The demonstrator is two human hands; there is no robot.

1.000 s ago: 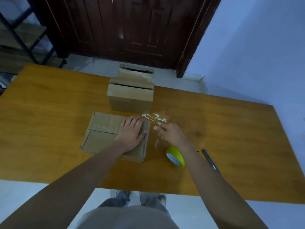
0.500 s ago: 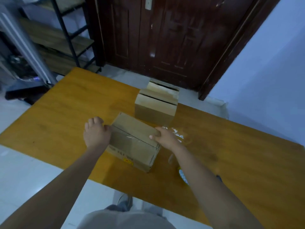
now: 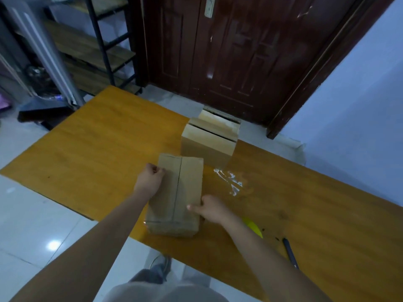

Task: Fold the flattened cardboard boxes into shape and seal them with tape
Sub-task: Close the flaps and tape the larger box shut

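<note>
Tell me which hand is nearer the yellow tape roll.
Right. The right hand grips the near right side of the brown cardboard box, just beside the yellow tape roll. The left hand holds the box's far left edge, across the box from it.

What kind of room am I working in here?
Probably a room in a home or small workshop used for packing: an orange wooden table before a dark wooden door, a metal shelf rack beside it, tiled floor.

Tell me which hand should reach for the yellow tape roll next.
Right, probably. The right hand rests on the near box at its right edge, just beside the yellow tape roll. The left hand holds the box's far left side, so it can steady it.
</note>
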